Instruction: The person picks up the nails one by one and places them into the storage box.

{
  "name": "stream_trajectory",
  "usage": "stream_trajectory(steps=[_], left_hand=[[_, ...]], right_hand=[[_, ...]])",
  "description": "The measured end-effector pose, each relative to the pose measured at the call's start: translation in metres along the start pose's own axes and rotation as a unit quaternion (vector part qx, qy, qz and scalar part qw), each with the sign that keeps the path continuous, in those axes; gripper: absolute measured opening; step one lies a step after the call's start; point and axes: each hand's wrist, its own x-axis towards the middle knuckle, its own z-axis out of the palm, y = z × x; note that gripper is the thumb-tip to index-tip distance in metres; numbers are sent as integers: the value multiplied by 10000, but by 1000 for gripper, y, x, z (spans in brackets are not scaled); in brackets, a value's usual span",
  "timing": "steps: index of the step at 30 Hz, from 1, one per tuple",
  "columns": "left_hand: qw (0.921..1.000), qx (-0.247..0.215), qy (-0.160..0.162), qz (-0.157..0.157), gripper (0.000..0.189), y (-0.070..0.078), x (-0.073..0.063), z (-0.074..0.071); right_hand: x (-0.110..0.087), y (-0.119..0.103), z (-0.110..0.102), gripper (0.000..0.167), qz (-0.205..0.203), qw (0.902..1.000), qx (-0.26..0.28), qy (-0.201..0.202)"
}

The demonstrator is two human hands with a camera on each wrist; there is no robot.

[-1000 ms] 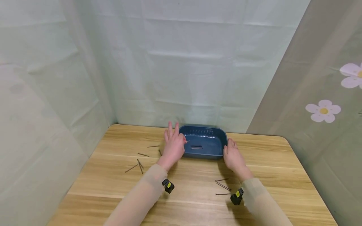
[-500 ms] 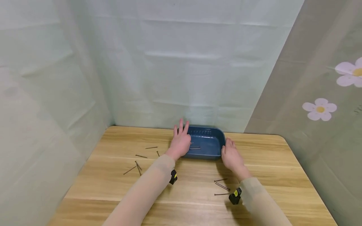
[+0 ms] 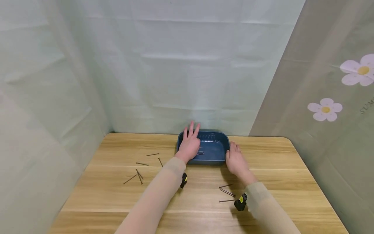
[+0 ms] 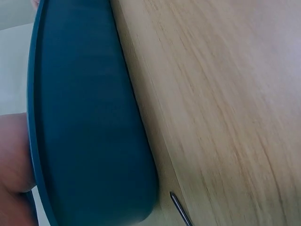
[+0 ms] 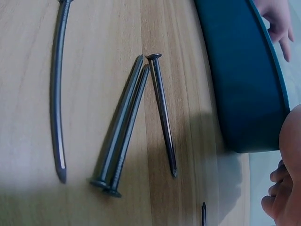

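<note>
A blue rectangular tray (image 3: 213, 160) stands at the table's back edge, with a few nails (image 3: 200, 153) on its floor. My left hand (image 3: 189, 146) is over the tray's left part, pinching a thin nail between thumb and index finger; only a short tip shows. Its other fingers stretch up and apart. My right hand (image 3: 236, 160) rests against the tray's right end, fingers lying along the outer wall and thumb at the near corner. In the right wrist view its thumb overlaps the rim, while the tray's front wall (image 5: 240, 84) fills the upper right.
Several loose nails (image 3: 142, 164) lie on the wooden table (image 3: 201, 208) left of the tray. Another group of nails (image 5: 127, 127) lies in front of it, near the right wrist. A pale curtain (image 3: 175, 81) hangs right behind the table.
My left hand has moved right and in over the tray with the pinched nail. The right hand keeps its place at the tray's end. The head view has shifted slightly.
</note>
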Motion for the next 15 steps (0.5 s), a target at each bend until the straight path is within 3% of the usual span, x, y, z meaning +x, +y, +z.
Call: stream_trajectory(steps=[9, 15], left_hand=[[9990, 387, -227, -89, 14, 2, 4, 6], [9990, 325, -270, -150, 18, 2, 5, 8]], right_hand=[[-1, -2, 1, 60, -8, 10000, -2, -28], [0, -4, 0, 61, -74, 10000, 20, 14]])
